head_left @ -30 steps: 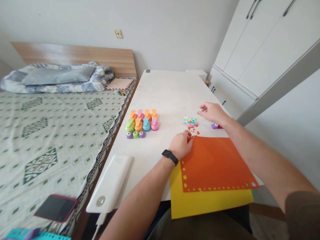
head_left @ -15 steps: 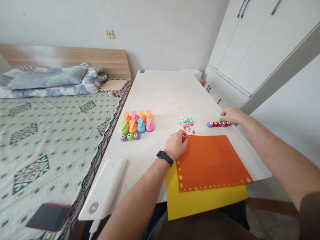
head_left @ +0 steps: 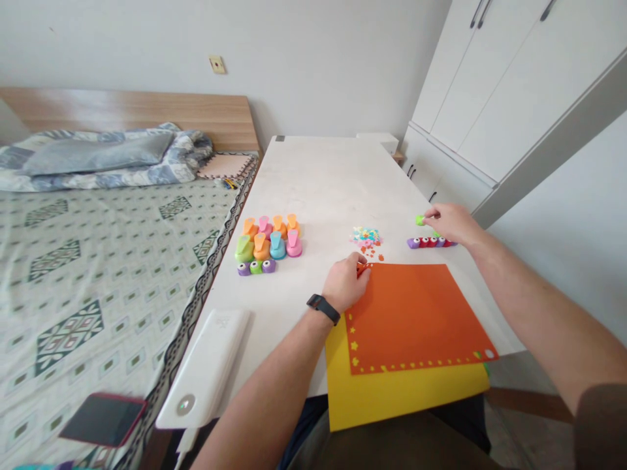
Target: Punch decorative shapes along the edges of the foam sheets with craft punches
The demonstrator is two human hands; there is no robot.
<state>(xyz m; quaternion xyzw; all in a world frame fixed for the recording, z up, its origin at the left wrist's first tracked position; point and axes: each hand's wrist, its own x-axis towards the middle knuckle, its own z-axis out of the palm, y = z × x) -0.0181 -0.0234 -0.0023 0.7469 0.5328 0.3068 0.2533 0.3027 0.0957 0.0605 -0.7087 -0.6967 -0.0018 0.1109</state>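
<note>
My left hand is closed on the far left corner of an orange sheet of paper. Small shapes are punched along the sheet's left and near edges. Beneath it lies a yellow sheet, which sticks out at the left and front. In the raised fingers of my right hand is a small green craft punch. Just in front of that hand stands a row of small purple and red craft punches. Behind the row, another green punch shows in part below my fingers.
Punched-out paper bits lie in a pile beyond the orange sheet. Larger colourful punches stand in rows at the left, with several small ones before them. A white power bank with a cable lies on the table near the left edge.
My right hand has lifted a green punch up and slightly left, away from the row. The left hand keeps its place at the orange sheet's corner.
</note>
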